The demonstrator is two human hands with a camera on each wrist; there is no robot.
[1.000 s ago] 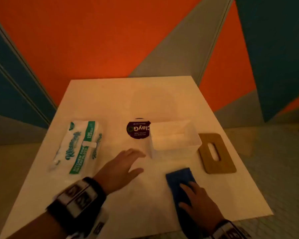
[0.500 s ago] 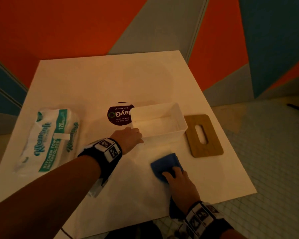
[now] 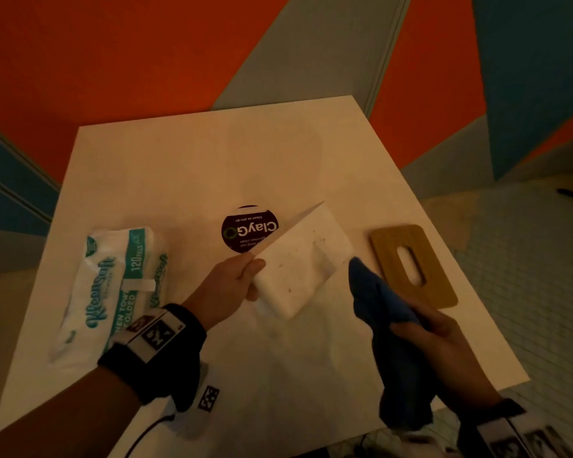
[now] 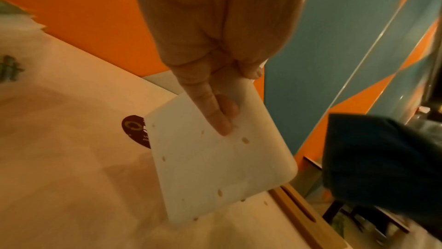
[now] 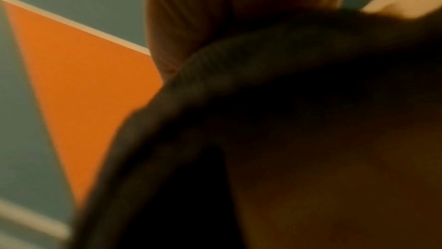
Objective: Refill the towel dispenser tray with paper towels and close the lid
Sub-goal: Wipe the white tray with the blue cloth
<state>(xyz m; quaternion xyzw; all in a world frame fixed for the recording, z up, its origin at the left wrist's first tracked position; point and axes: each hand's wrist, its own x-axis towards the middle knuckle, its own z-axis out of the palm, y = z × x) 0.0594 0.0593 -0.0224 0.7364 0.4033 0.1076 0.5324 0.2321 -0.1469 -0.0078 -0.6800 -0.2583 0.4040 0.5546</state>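
Smooth white plastic tray [image 3: 303, 264] tipped up, speckled, left hand [image 3: 227, 285] pinching its near-left rim, right hand [image 3: 444, 345] clutching soft crumpled blue cloth [image 3: 382, 312], slotted wooden lid [image 3: 412, 264] lying flat far right.

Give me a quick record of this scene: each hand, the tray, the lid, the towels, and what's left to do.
left hand: grips tray rim, tray lifted and tilted
right hand: holds blue cloth beside tray
tray: white, no towels visible, dark specks on it
lid: wooden, slotted, flat on table, right of tray
towels: pack lying on table, left
left to do: fill tray, fit lid
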